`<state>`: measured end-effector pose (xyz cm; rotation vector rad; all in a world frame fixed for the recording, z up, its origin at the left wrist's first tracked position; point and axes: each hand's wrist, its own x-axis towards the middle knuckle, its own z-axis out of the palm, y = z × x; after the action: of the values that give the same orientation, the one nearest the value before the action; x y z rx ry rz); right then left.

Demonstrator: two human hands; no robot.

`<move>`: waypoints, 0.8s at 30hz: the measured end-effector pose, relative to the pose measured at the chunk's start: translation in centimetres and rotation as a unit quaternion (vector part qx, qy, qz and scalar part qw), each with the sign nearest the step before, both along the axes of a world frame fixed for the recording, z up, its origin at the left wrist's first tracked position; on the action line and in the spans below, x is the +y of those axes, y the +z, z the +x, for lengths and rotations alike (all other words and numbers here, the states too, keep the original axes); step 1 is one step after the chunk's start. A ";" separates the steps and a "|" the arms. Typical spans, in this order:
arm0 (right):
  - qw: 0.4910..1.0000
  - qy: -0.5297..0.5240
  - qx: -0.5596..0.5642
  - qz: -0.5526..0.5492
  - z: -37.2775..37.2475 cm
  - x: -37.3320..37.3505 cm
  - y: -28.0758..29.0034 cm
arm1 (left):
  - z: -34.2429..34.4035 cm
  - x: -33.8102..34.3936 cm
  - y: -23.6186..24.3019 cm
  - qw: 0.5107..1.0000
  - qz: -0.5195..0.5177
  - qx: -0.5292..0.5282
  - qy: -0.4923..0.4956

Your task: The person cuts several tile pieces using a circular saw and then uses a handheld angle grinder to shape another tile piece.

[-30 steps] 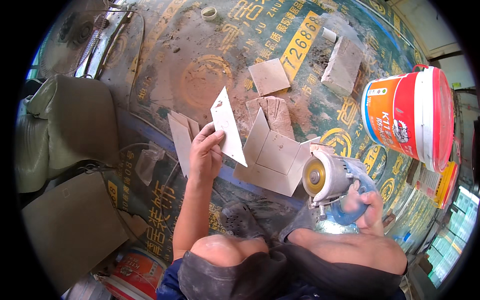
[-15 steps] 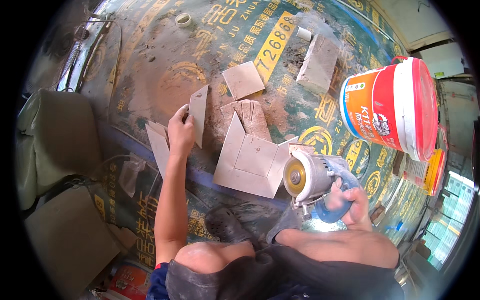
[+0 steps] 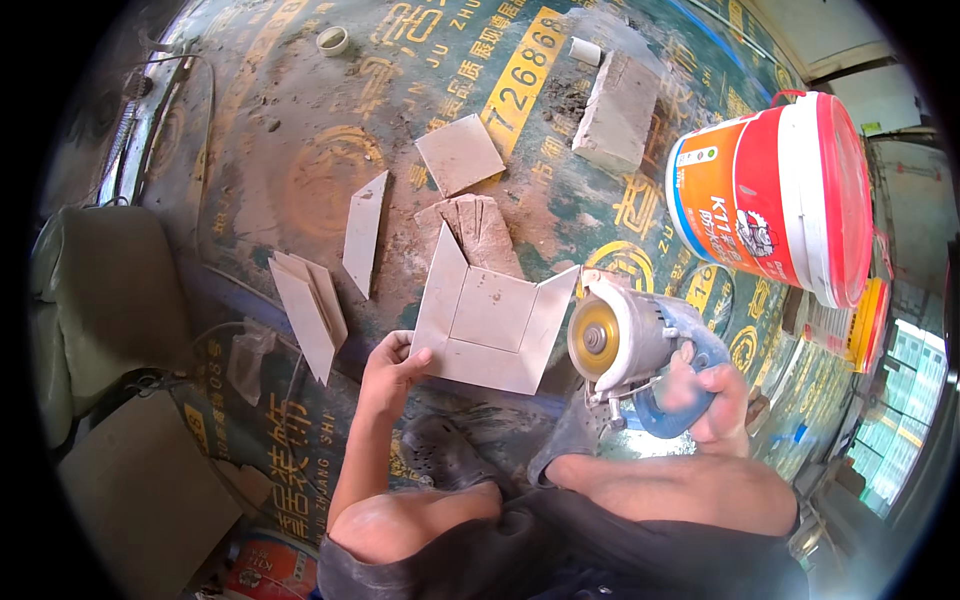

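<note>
My left hand (image 3: 393,372) grips the lower left corner of a beige tile (image 3: 488,312), thumb on top and fingers underneath. The tile has lines cut across it and a notch in its far side. In my right hand (image 3: 715,405) is a handheld tile cutter (image 3: 632,340), held by its blue handle. Its yellow disc (image 3: 596,338) faces left, close to the tile's right edge. A grooved, dusty block (image 3: 482,228) lies at the tile's far side. Left of it rests a slanted tile strip (image 3: 367,235), and several cut tile pieces (image 3: 305,312) lean together nearer my left hand.
A square tile (image 3: 460,156) lies beyond the block. Farther right are a dusty brick-like block (image 3: 618,112) and a white pipe piece (image 3: 585,51). A large red-and-orange bucket (image 3: 745,200) stands at right. A padded seat (image 3: 115,300) and a big board (image 3: 150,490) occupy the left.
My left hand has let go of the tile strip, which now lies on the floor, and has moved nearer and right to grip the notched tile. The view has shifted slightly.
</note>
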<state>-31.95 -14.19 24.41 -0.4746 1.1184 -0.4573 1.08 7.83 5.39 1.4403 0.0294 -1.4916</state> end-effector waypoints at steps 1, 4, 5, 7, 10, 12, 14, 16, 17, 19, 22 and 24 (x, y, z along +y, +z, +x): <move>1.000 -0.001 -0.005 -0.007 -0.1 -0.2 0.4 | 0.0 0.0 -0.3 0.999 -0.007 0.034 0.011; 0.999 -0.019 -0.029 -0.028 0.1 -0.7 1.2 | 0.6 -1.9 -0.6 0.996 -0.045 -0.037 0.070; 0.998 -0.015 -0.037 -0.039 0.0 -0.9 1.1 | 1.5 -3.0 0.5 0.993 -0.027 -0.056 0.102; 0.998 -0.019 -0.042 -0.043 0.0 -1.0 1.2 | 2.3 -5.3 -0.5 0.980 -0.051 -0.042 0.186; 0.998 -0.027 -0.027 -0.046 -0.2 -0.9 1.6 | 1.0 -6.8 -0.9 0.974 -0.024 -0.079 0.210; 0.998 -0.028 -0.014 -0.045 -0.4 -0.7 1.8 | -1.6 -6.5 -0.5 0.985 0.030 -0.074 0.153; 0.999 -0.022 -0.015 -0.036 -0.4 -0.5 1.5 | -4.1 -5.9 0.4 0.995 0.003 -0.070 0.076; 0.999 -0.023 -0.024 -0.022 0.1 0.0 0.9 | -4.6 -5.0 0.4 0.987 0.007 -0.156 0.024; 0.999 -0.029 -0.024 -0.016 0.0 0.0 0.9 | -4.8 -5.0 -0.1 0.981 0.004 -0.193 -0.001; 0.999 -0.039 -0.016 -0.006 -0.2 0.1 1.3 | -4.8 -5.3 -1.2 0.975 -0.036 -0.218 -0.032; 0.999 -0.031 -0.018 -0.016 -0.4 -0.1 1.3 | -1.9 -6.3 -1.1 0.973 -0.056 -0.201 -0.101; 0.999 -0.026 -0.015 -0.020 -0.3 -0.2 1.2 | 1.2 -7.1 0.0 0.966 -0.056 -0.175 -0.180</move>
<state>-32.22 -14.39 25.64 -0.4735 1.0965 -0.5323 2.32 0.78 5.43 1.6568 -0.5507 -1.4717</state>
